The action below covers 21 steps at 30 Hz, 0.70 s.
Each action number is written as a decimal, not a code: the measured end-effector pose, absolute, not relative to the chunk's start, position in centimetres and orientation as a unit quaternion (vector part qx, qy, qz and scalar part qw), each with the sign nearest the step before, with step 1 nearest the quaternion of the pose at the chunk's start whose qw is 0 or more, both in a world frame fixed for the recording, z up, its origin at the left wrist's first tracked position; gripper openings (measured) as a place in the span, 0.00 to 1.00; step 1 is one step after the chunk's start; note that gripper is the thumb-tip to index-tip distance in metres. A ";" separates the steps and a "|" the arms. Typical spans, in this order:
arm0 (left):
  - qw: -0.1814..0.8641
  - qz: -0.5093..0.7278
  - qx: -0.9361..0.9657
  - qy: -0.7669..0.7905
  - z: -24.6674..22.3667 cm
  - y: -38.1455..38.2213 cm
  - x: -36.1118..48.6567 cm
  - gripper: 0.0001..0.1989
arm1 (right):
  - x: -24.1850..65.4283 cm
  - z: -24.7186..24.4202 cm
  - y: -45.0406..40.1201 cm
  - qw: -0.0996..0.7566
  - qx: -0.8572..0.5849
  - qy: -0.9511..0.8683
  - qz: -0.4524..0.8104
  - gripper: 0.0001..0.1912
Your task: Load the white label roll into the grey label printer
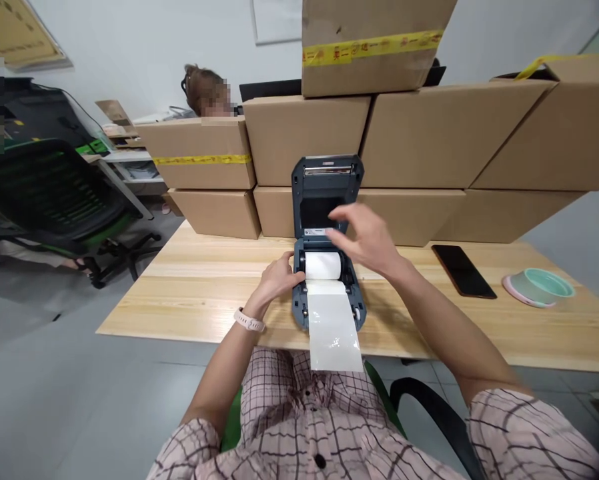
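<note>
A dark grey label printer (pixel 300 310) stands on the wooden table with its lid (pixel 328 162) raised. Inside lies a white label roll (pixel 322 265), and its strip (pixel 333 333) runs out over the table's front edge. My left hand (pixel 279 275) rests at the printer's left side, thumb on the rim by the roll, fingers apart and holding nothing. Above the roll's right side, in front of the open lid, my right hand (pixel 367 239) hovers with thumb and forefinger spread and nothing between them.
Cardboard boxes (pixel 419 143) are stacked along the back of the wooden table (pixel 204 287). A black phone (pixel 462 271) and a green round dish (pixel 544 285) lie at the right. A person (pixel 207 92) is behind the boxes; an office chair (pixel 49 193) stands at the left.
</note>
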State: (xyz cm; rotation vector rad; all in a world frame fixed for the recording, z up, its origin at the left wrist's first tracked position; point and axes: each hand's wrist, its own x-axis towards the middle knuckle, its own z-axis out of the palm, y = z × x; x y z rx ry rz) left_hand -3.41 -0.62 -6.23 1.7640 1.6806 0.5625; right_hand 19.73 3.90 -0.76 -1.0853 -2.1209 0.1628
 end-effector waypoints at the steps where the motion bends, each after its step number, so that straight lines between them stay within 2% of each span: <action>1: 0.313 0.199 0.679 0.633 -6.0 -0.3 -3.5 0.37 | 19.5 -1.0 3.5 0.284 -0.412 -0.860 0.100 0.25; 2: 0.310 0.191 0.688 0.628 -5.9 -0.1 -3.5 0.37 | 19.2 -1.3 3.5 0.196 -0.404 -0.884 0.132 0.27; 4: 0.304 0.183 0.703 0.616 -5.9 0.2 -3.6 0.36 | 18.5 -2.1 4.3 0.065 -0.398 -0.899 0.170 0.37; 6: 0.303 0.186 0.713 0.604 -6.1 0.2 -3.6 0.35 | 17.5 -3.2 5.6 -0.004 -0.393 -0.902 0.179 0.49; 8: 0.309 0.190 0.721 0.591 -6.2 0.1 -3.6 0.32 | 16.6 -4.0 6.7 -0.031 -0.390 -0.903 0.179 0.58; 10: 0.316 0.191 0.725 0.582 -6.0 0.0 -3.6 0.30 | 16.0 -4.3 7.2 -0.029 -0.379 -0.905 0.190 0.63; 12: 0.324 0.191 0.725 0.577 -5.7 -0.2 -3.6 0.29 | 16.1 -3.8 7.1 0.009 -0.351 -0.908 0.227 0.63; 17: 0.347 0.211 0.713 0.571 -5.6 -0.4 -3.6 0.32 | 20.0 0.6 5.8 0.110 -0.254 -0.910 0.309 0.57; 21: 0.349 0.230 0.714 0.562 -6.3 -0.3 -3.7 0.31 | 25.9 3.9 4.7 0.176 -0.295 -0.892 0.294 0.52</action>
